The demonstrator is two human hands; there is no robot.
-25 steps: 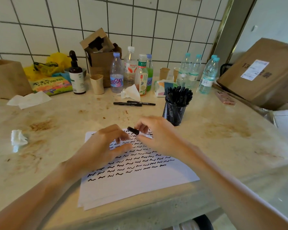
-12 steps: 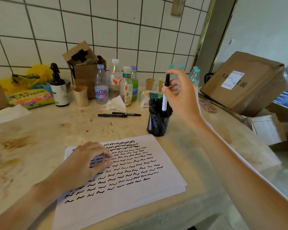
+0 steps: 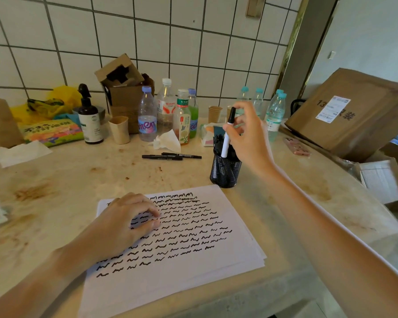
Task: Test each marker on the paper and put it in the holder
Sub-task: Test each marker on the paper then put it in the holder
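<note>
holding marker (image 3: 228, 134) upright over holder (image 3: 225, 172), right hand (image 3: 248, 138).

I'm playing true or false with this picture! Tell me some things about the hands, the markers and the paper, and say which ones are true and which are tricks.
1. The right hand holds a white marker over the black mesh holder. True.
2. The left hand is lifting the paper off the table. False: it rests on the paper, which lies flat.
3. Two black markers lie on the table behind the paper. True.
4. The paper is blank. False: it is covered in rows of black squiggles.
5. The holder is empty. False: dark markers already stand in it.
</note>
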